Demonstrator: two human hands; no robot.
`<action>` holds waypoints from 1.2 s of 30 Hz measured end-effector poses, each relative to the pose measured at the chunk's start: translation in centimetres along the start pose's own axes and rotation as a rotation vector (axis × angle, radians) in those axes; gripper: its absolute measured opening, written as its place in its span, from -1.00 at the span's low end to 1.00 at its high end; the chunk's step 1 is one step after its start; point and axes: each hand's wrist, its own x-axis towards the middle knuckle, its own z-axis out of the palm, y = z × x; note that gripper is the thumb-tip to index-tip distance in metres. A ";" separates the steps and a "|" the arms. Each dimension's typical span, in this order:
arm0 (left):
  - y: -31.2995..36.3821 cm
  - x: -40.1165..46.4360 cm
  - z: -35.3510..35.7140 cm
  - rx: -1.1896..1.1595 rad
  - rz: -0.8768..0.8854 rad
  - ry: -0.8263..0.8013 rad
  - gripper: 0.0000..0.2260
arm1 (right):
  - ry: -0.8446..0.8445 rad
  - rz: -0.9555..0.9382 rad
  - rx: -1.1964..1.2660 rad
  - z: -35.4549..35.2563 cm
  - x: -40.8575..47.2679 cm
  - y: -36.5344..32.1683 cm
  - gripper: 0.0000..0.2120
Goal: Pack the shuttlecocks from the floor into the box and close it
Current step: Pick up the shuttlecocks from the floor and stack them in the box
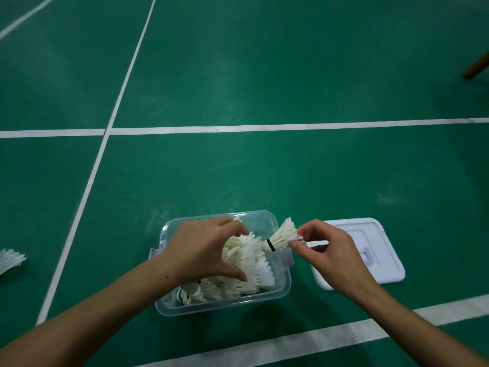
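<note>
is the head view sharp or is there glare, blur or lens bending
Head view: soft overall, so the shuttlecocks in the box merge into a white mass; faint sheen on the green floor; court lines bow slightly from the wide lens; corners look darker; the shuttlecock between the hands is readable.

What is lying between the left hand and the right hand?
In the head view, one shuttlecock, pinched by the right hand, lies between it and the left hand, over the box.
</note>
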 end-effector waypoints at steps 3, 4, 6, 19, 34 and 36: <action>1.3 0.8 1.2 0.108 -0.002 -0.066 -0.28 | -0.004 0.020 -0.079 0.3 -0.6 0.7 -0.87; 1.5 1.0 1.6 0.142 -0.007 -0.066 -0.29 | -0.011 0.023 -0.107 0.6 -0.8 0.7 -0.87; 1.9 1.3 2.5 0.189 -0.024 -0.050 -0.33 | -0.031 0.020 -0.141 1.4 -1.2 0.6 -0.88; 1.2 0.6 4.6 0.378 -0.014 0.044 -0.56 | -0.111 0.015 -0.292 7.1 -1.4 -0.4 -0.78; -0.1 -1.3 1.0 -0.155 0.045 0.336 -0.26 | -0.120 -0.072 -0.346 4.1 -0.3 -2.4 -0.54; 0.2 -1.4 -0.4 -0.302 0.125 0.361 -0.21 | -0.199 -0.152 -0.252 4.1 -0.3 -4.4 -0.57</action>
